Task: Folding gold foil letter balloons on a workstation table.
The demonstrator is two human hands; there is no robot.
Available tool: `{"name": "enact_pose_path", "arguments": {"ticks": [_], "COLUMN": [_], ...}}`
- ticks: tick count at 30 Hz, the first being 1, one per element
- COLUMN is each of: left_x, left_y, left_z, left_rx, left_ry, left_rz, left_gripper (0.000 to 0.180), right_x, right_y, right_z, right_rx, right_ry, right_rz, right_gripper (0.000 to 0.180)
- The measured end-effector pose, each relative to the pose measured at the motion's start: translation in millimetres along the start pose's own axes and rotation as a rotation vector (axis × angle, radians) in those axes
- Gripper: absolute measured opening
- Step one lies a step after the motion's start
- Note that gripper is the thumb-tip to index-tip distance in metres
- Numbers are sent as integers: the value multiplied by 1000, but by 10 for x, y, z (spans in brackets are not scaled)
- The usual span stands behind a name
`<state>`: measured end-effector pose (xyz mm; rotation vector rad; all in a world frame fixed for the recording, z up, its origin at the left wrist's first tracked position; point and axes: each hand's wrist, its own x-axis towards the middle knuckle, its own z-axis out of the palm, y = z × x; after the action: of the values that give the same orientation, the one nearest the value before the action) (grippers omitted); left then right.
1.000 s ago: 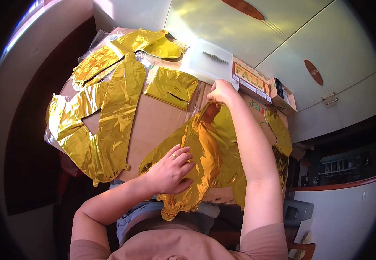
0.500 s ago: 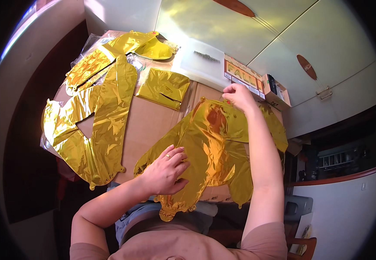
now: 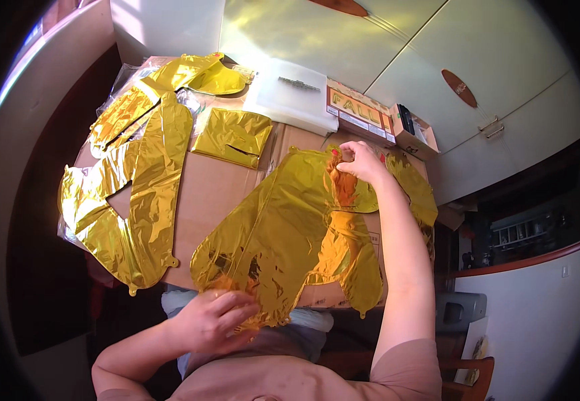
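Bare cardboard (image 3: 216, 194) lies open between the flat gold balloon (image 3: 136, 200) at left and the crumpled foil balloon (image 3: 283, 240) under both hands. The folded foil (image 3: 232, 136) closes that strip at the far end. Beyond it a white box (image 3: 290, 100), a printed box (image 3: 360, 117) and a small carton (image 3: 413, 134) line the far edge.

The table (image 3: 226, 190) is covered by flattened brown cardboard; on it are spread several gold foil balloons (image 3: 136, 200) (deflated), a folded gold foil piece (image 3: 232, 136), a white box (image 3: 290, 100).
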<state>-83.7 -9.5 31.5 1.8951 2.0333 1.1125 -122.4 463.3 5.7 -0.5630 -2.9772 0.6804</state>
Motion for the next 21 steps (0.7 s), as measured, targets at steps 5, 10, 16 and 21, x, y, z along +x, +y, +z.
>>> {"name": "enact_pose_path", "arguments": {"ticks": [5, 10, 16, 21], "left_x": [-592, -694, -650, -665], "left_y": [161, -42, -61, -82], "left_z": [122, 457, 665, 653], "left_rx": [-409, -958, -1816, -2122], "left_ry": [-143, -145, -80, 35], "left_rz": [-777, -1040, -1218, -1144], "left_gripper": [44, 61, 72, 64], "right_x": [95, 269, 425, 379], "right_y": [82, 15, -32, -67], "right_z": [59, 55, 153, 154], "right_rx": [7, 48, -78, -39], "right_ry": [131, 165, 149, 152], "right_rz": [75, 50, -72, -43], "right_gripper": [47, 38, 34, 34]}}
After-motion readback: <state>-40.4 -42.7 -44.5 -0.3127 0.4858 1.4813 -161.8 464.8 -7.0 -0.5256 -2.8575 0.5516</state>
